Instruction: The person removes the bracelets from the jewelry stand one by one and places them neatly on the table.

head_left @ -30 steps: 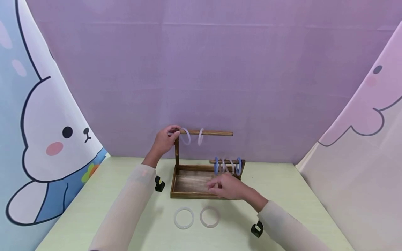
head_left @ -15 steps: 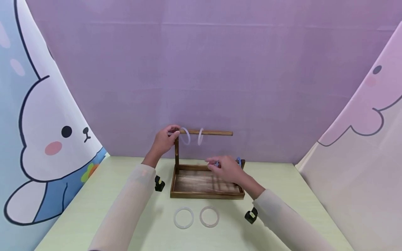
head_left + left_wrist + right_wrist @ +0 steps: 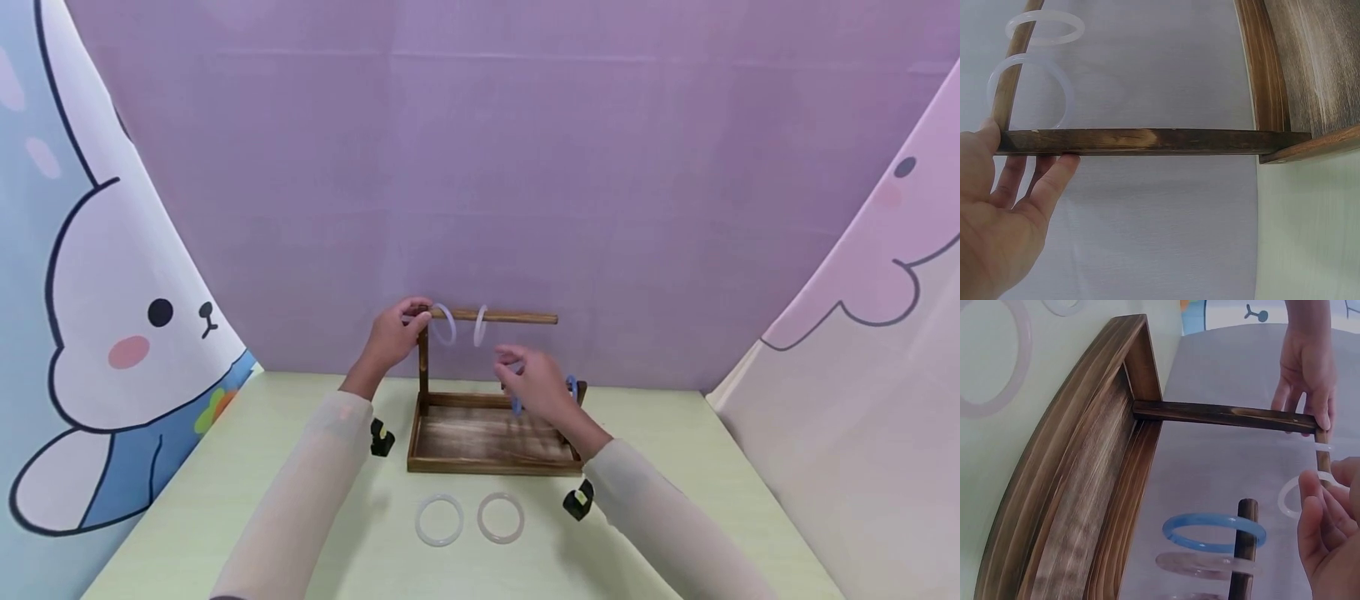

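Thumb and fingers of the left hand [image 3: 393, 337] close from opposite sides on the squared top of the post [image 3: 1147, 142], dark wood with a paler, scuffed streak, spread only as far as its thickness. From that grip I follow the upper bar [image 3: 525, 317] outward: just beside the thumb hangs a glassy lilac ring [image 3: 449, 321], and farther along, a milky white ring [image 3: 478, 329].

On my right wrist view, the right hand [image 3: 1335, 531] has its fingers loosely bent, thumb apart from fingertips, and I see nothing in its hold. The white ring is near those fingertips; I cannot tell whether they touch it. Below them, the blunt-ended lower bar [image 3: 1247, 508] carries a marbled blue ring [image 3: 1197, 520], then a cloudy pink ring [image 3: 1191, 565].

Lower than both hands, the tray [image 3: 487, 467] shows coarse, streaky grain inside raised walls. Well apart from all the fingers, on the tray's near side, a clear ring [image 3: 417, 521] and a blush ring [image 3: 481, 521] lie flat on the smooth, pale green table [image 3: 645, 433].
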`<state>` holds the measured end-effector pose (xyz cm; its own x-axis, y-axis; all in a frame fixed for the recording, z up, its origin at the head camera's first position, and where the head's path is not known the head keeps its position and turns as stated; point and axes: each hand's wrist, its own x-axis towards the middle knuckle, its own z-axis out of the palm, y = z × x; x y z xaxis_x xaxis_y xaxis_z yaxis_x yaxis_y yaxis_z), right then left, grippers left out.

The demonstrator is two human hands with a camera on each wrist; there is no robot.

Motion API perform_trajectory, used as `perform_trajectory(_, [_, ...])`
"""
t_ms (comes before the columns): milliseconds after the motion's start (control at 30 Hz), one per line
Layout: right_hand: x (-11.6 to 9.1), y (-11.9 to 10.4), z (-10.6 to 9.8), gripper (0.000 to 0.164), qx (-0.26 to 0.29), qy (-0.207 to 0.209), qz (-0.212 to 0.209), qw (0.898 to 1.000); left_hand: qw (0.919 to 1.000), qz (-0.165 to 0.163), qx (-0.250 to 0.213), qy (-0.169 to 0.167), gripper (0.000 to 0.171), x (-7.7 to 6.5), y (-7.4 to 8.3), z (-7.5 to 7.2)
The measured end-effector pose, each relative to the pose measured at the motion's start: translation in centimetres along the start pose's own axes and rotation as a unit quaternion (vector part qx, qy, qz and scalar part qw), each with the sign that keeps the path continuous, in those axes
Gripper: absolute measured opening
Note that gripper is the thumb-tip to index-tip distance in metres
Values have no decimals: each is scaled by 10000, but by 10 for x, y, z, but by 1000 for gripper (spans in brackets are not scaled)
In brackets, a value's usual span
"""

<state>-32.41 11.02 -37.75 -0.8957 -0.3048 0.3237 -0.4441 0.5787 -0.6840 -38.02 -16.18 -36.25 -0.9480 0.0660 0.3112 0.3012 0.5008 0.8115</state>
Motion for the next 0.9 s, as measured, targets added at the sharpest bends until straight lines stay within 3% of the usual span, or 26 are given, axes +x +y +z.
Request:
perform_trajectory(367, [21, -2, 15, 36, 296, 563, 163, 9978, 10000, -19, -40, 1, 32, -1, 1, 1])
perform_trajectory(900, [39, -7, 29, 36, 650, 919, 590, 9919, 10000, 54, -15, 15, 34, -3, 3, -1])
